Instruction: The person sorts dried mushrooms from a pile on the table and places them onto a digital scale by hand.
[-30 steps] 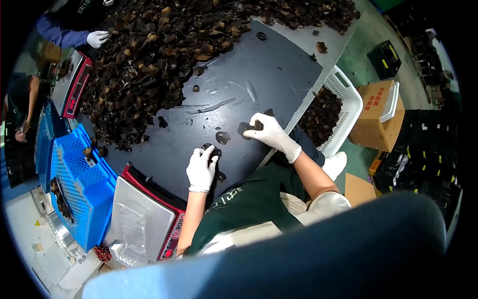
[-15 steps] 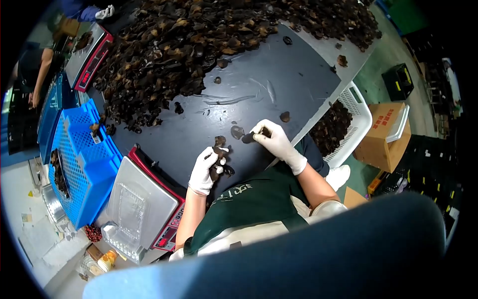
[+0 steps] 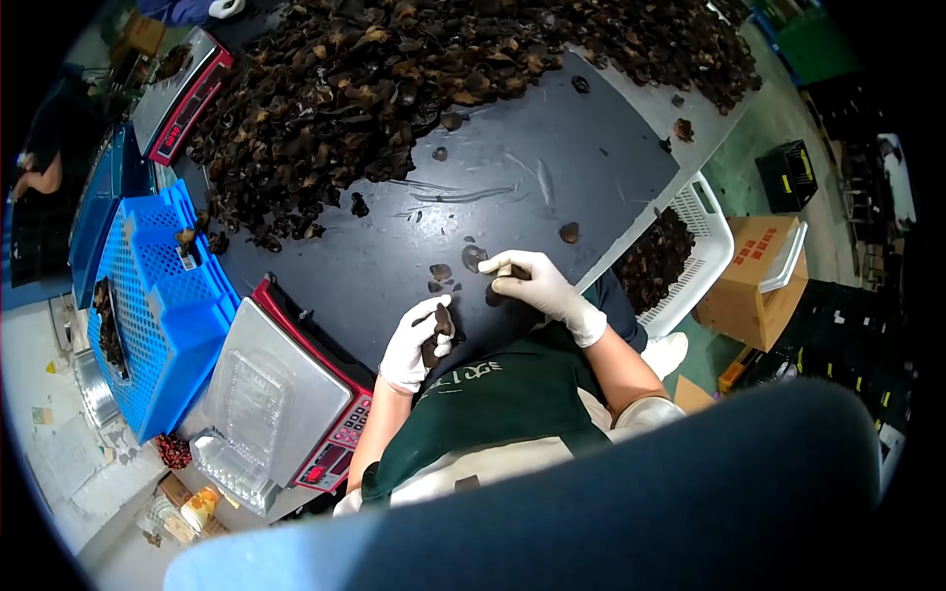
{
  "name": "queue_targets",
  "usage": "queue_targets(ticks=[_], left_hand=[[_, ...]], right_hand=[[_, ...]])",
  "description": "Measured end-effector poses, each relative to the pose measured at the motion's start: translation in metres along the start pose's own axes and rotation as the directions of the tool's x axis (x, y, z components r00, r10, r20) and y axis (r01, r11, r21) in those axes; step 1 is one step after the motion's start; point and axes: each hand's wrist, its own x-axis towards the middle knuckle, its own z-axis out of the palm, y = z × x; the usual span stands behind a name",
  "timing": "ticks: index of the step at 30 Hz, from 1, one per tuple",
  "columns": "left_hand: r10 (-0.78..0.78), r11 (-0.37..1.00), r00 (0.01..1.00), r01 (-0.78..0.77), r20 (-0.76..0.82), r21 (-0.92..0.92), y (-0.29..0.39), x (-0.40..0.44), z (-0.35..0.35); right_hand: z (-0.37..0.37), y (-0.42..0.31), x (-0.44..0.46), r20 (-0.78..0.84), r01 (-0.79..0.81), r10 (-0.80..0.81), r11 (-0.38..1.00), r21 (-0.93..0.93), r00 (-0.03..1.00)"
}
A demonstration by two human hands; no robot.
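Observation:
My gloved left hand (image 3: 410, 351) is closed around dark wood ear mushroom pieces (image 3: 443, 321), held low over the black tabletop near my apron. To its right, my gloved right hand (image 3: 540, 284) pinches another dark mushroom piece (image 3: 493, 295) below its fingers. The right index fingertip is beside a flat wood ear piece (image 3: 474, 258) lying on the table. Small brown scraps (image 3: 440, 271) lie just beyond my left hand. One more loose piece (image 3: 570, 232) sits farther right. A large heap of wood ear mushrooms (image 3: 335, 108) covers the table's far side.
At left stand a red scale (image 3: 286, 394) with a clear plastic tray (image 3: 232, 471) beside it, blue perforated crates (image 3: 158, 325) and a second scale (image 3: 182, 98). A white basket (image 3: 711, 222) of mushrooms and a cardboard box (image 3: 754, 281) are at right. Other people's arms show upper left.
My left hand has turned its mushroom pieces more upright, and a scrap that was at its fingertips now lies apart on the table. My right fingers have shifted around their piece. The view has tilted slightly.

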Motion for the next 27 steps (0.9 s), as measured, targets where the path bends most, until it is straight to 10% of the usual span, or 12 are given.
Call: queue_targets(ticks=[3,5,8,11,15,17,27], left_hand=[[-0.020,0.929,0.997,0.045,-0.071,0.369,0.008,-0.006,0.018],[-0.053,0.911,0.994,0.087,-0.093,0.403,0.009,-0.007,0.017],[-0.073,0.972,0.997,0.075,-0.015,0.225,0.001,-0.001,0.003],[-0.071,0.991,0.997,0.068,0.026,0.118,-0.008,0.003,0.003],[-0.196,0.938,0.963,0.129,-0.183,-0.321,-0.016,0.006,0.035],[-0.163,0.699,0.969,0.245,0.184,-0.672,-0.036,0.021,-0.027],[-0.017,0.999,0.997,0.013,-0.081,-0.049,-0.033,-0.022,0.007]], right_hand=[[0.013,-0.018,-0.009,0.038,0.140,-0.137,0.886,-0.443,0.990],[0.024,-0.024,-0.011,0.128,0.231,-0.195,0.887,-0.400,0.972],[0.031,-0.014,-0.005,0.060,-0.025,0.017,0.989,0.144,0.998],[0.042,-0.004,0.002,-0.005,-0.180,0.231,0.773,0.609,0.973],[0.071,0.025,0.006,-0.159,0.355,-0.387,0.914,-0.195,0.908],[0.078,0.015,0.001,-0.011,0.477,-0.544,0.746,-0.465,0.839],[0.094,0.004,-0.019,0.232,0.391,-0.446,0.306,-0.868,0.864]])
